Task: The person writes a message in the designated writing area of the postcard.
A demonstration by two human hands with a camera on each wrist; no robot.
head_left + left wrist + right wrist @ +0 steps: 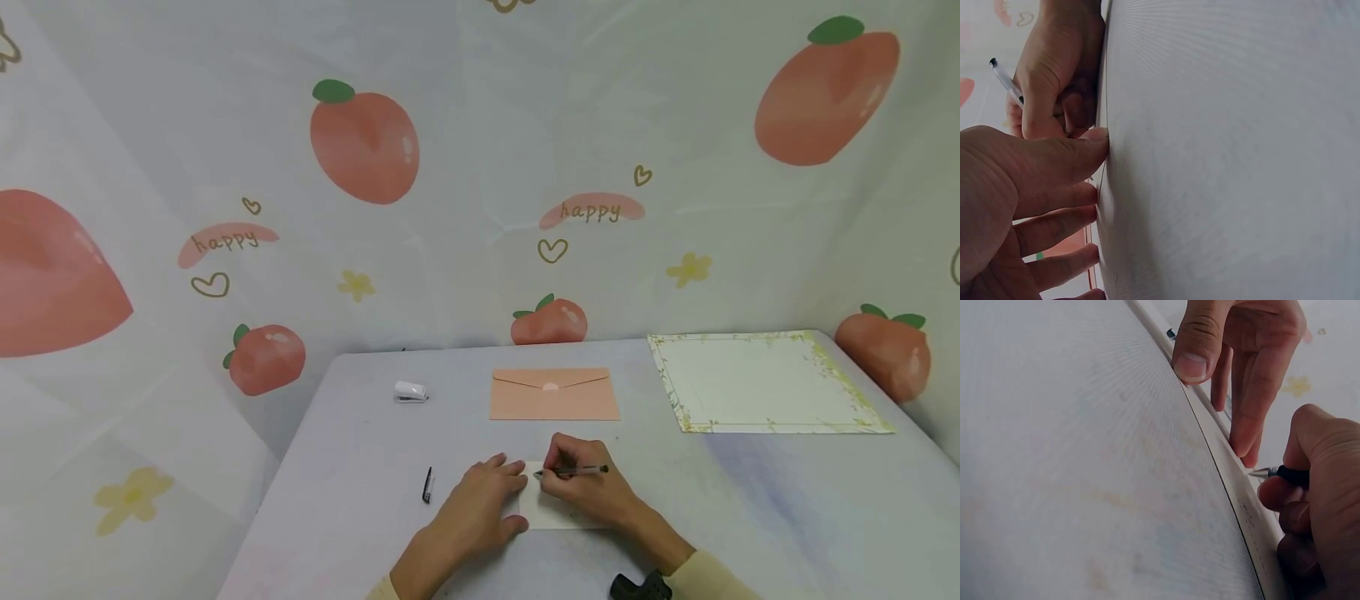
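A small cream sheet of paper (546, 512) lies flat in front of the person. My right hand (588, 483) pinches a pen (587, 470) with a clear barrel and dark grip, its metal tip right at the paper's upper left part. In the right wrist view, a few dark handwritten marks (1249, 515) show on the paper (1219, 447). My left hand (483, 504) presses the paper's left edge with thumb and fingertips, its fingers (1060, 228) extended and spread. Part of the sheet is hidden under the right hand.
A black pen cap (427, 485) lies left of the left hand. Farther back are a white stapler (411, 392), a peach envelope (555, 407) and, at the right, a large sheet with a yellow floral border (765, 383). A fruit-printed curtain (465, 250) hangs behind the table (337, 500).
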